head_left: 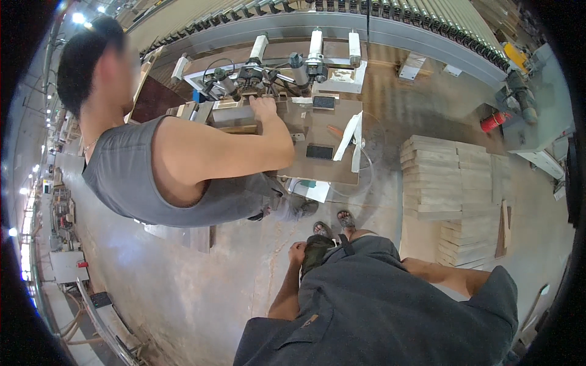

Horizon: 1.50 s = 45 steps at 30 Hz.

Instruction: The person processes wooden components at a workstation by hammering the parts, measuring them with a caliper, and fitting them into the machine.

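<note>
My left hand (297, 252) hangs low beside my dark shorts (316, 251). Its fingers seem to curl inward, but they show too small to tell whether anything is in them. My right forearm (436, 274) angles in toward my waist, and the hand at its end is hidden behind my grey shirt (378, 299). Ahead of me stands a brown-topped worktable (308, 168), out of reach of my left hand as it hangs. On it lie two dark rectangular pieces, the nearer one (319, 152) close to some white strips (348, 137).
At the left, a co-worker in a grey sleeveless top (137, 168) reaches a hand (264, 108) toward a machine with clamping cylinders (299, 70). Stacked pale boards (448, 177) stand on the floor at right. Beyond them is a red fire extinguisher (494, 121). A thin hose (370, 165) loops beside the table.
</note>
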Each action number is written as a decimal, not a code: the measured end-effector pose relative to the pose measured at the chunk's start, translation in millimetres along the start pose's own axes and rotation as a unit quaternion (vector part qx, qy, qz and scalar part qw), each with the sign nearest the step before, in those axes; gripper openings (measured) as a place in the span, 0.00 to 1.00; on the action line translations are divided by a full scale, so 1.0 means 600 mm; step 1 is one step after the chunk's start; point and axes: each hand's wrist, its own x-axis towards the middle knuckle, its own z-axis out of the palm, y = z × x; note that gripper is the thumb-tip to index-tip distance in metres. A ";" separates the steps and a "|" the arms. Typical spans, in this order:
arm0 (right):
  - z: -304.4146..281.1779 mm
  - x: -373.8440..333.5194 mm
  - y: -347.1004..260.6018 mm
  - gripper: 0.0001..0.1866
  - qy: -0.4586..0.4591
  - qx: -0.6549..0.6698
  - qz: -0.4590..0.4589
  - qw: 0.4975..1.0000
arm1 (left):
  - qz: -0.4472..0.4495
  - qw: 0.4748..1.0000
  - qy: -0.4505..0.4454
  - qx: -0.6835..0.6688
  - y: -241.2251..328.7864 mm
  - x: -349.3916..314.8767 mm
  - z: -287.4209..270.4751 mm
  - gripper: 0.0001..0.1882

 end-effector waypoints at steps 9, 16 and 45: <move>0.100 0.001 -0.013 0.17 0.094 0.104 0.010 0.990 | -0.001 0.995 -0.069 0.069 -0.103 0.005 -0.039 0.20; 0.003 0.035 -0.083 0.21 0.017 -0.187 0.244 0.952 | 0.009 0.990 -0.108 0.092 -0.132 -0.003 -0.075 0.19; 0.104 0.274 0.048 0.19 0.350 0.195 0.189 0.896 | 0.015 0.990 -0.140 0.010 -0.116 0.034 -0.066 0.19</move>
